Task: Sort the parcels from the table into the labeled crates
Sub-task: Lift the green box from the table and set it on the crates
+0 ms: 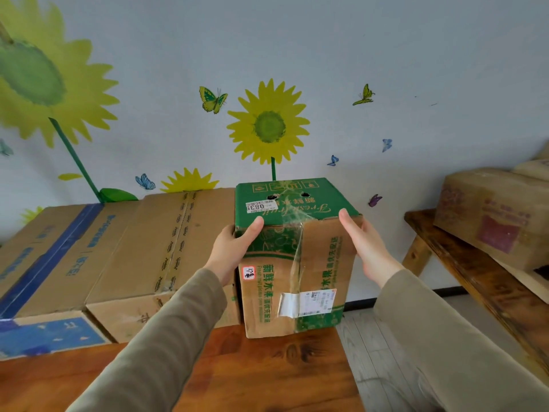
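We have the green fruit parcel (297,257) between both hands: our left hand (234,248) grips its upper left corner, thumb hooked over the front top edge and the fingers wrapped out of sight round the left face, while our right hand (364,248) lies flat against its right face, fingers straight and pressing, not curled, with one fingertip reaching the top edge. The parcel stands upright, green on top and brown lower down, with clear tape running over its front top edge, a white label (258,207) on its lid, a small red-bordered sticker (249,272) on the front near our left wrist and a shipping label (315,301) low on the front. Its base sits at the back right corner of the wooden table (208,367), its lower right corner level with the table's right edge; we cannot tell whether the base touches the wood or hangs just above it. Just beside the parcel's left face stands a plain brown carton (178,248), close enough that our left hand fills the gap between them, and left of that a carton with blue stripes (59,257). Right of the parcel a strip of pale floor (371,352) lies open down to the near edge of a dark wooden bench (475,278), well apart from the parcel, which carries a worn carton (499,215). Behind and above the parcel is the wall with a painted sunflower (269,126)
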Demonstrator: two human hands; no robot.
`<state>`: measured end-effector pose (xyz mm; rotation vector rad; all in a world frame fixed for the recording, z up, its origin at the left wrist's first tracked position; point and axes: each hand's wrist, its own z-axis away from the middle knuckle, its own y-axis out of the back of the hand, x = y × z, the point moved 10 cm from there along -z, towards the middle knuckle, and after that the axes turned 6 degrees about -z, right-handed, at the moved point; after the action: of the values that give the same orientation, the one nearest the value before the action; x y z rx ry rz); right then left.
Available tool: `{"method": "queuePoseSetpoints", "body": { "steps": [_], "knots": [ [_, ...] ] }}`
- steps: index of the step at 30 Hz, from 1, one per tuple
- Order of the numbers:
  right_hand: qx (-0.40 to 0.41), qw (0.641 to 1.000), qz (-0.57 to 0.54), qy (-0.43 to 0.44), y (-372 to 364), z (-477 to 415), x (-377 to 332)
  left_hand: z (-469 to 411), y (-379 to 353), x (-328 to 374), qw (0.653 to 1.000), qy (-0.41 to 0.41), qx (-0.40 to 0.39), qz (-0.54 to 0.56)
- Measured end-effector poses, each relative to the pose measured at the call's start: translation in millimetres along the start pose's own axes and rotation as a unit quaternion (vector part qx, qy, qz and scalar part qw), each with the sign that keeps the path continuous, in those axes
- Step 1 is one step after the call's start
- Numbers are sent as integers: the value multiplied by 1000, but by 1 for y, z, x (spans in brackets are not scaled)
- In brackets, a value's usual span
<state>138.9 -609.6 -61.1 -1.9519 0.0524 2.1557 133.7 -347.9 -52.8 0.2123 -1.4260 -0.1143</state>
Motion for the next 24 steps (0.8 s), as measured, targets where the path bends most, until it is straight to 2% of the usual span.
{"method": "queuePoseSetpoints", "body": {
  "steps": [6,19,24],
  "knots": [
    [8,1000,-3,1,-1,60,-2,39,17,-5,999,-9,4,-51],
    [10,999,5,36,4,158,-8,119,29,-12,996,-4,-34,-80],
    [37,999,4,21,14,160,8,133,26,-26,995,-55,-21,-76]
  ]
}}
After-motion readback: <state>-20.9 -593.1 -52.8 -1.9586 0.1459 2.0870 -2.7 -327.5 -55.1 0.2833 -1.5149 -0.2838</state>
